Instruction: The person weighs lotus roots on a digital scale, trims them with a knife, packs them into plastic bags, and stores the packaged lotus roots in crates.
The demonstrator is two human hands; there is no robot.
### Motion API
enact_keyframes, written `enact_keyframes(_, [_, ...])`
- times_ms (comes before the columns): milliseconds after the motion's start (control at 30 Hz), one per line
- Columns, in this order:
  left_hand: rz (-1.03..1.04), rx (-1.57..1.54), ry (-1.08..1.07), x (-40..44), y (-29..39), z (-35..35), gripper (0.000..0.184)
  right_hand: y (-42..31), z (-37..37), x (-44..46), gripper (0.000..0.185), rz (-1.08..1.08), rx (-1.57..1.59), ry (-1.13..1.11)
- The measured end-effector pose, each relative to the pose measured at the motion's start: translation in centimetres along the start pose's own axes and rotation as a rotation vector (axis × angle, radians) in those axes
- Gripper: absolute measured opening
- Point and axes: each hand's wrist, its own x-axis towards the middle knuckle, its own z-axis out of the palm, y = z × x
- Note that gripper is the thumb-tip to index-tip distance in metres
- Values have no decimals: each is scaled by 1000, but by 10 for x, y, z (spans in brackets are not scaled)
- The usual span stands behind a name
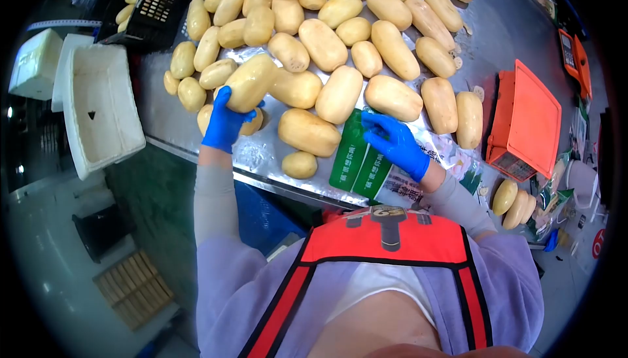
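Many pale yellow, potato-like vegetables [322, 45] lie across the metal table [484, 37]. Wearing a blue glove, my left hand [226, 122] grips one large vegetable [251, 83] from below, at the left part of the pile. My right hand [396, 143], also in a blue glove, has its fingers curled at the top of green and white plastic packaging [353, 155]. Its fingertips meet near the green edge, and what lies between them is too small to tell. A small round vegetable [299, 165] rests left of the packaging.
A black crate [157, 1] stands at the back left. White foam boxes [104, 106] are left of the table. An orange-red basket [526, 119] and an orange device [574, 60] sit at the right. Several vegetables [515, 204] lie near the right front edge.
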Motion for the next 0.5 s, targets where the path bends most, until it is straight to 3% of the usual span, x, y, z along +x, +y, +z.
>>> enact_keyframes(100, [-82,-181,-120,-15,-6,11,66,-38,-3,24,48,-107,-72,-3])
enact_keyframes(133, [-123,-199,-369,-12,-8,3,71,-47,0,31,51,-268,-151,61])
enact_keyframes(167, [-119,-200,-371,-18,-8,15,71,-57,3,38,55,-430,-230,126])
enact_keyframes(233, [-136,-183,-54,-33,-9,50,75,-82,7,53,60,-559,-341,119])
enact_keyframes(267, [-155,-160,-88,-34,-11,51,74,-94,9,57,64,-685,-449,113])
enact_keyframes(300, [-152,-159,-89,-36,-11,53,74,-107,12,57,64,-687,-450,114])
enact_keyframes(367, [-201,23,-174,-42,-10,58,73,-126,18,56,72,-752,-755,54])
enact_keyframes(433, [-192,43,-178,-54,-9,65,69,-119,21,59,73,-752,-737,23])
enact_keyframes(500, [-232,228,-333,-56,-12,53,64,-111,15,59,71,-543,-190,-150])
